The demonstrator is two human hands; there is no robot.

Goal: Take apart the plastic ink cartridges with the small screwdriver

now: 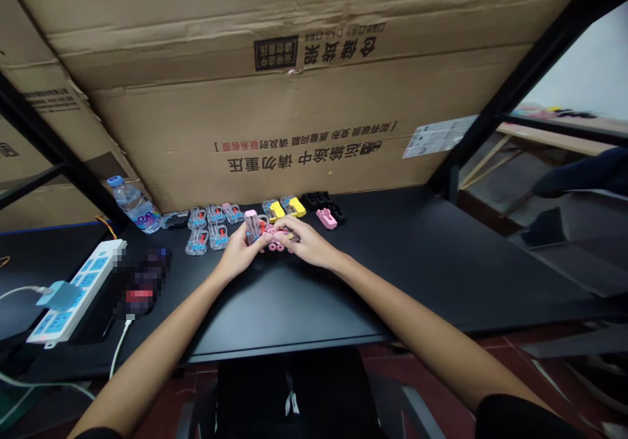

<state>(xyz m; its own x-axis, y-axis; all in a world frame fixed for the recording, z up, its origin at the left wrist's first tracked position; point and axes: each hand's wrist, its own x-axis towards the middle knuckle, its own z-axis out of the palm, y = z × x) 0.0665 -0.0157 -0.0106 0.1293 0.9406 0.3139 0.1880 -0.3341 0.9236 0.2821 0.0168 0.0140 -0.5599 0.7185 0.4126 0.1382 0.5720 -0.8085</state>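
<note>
My left hand [241, 250] grips a small clear plastic toy piece [252, 226] with a pink top and a red part inside. My right hand [307, 241] has its fingers closed on a pink part with little round wheels [275, 246], touching the clear piece. My two hands meet over the desk's middle, and the fingers hide much of where the parts join. Just behind them lie two clear pieces with yellow parts [293, 206]. To the right of these are a loose pink part [326, 218] and several black parts [321, 200].
Several clear toy pieces [197, 242] lie left of my hands. A water bottle [135, 205], a white power strip [81, 292] and a blurred-out phone [144, 282] with a cable are further left. A cardboard sheet [294, 118] stands behind the black desk [441, 262].
</note>
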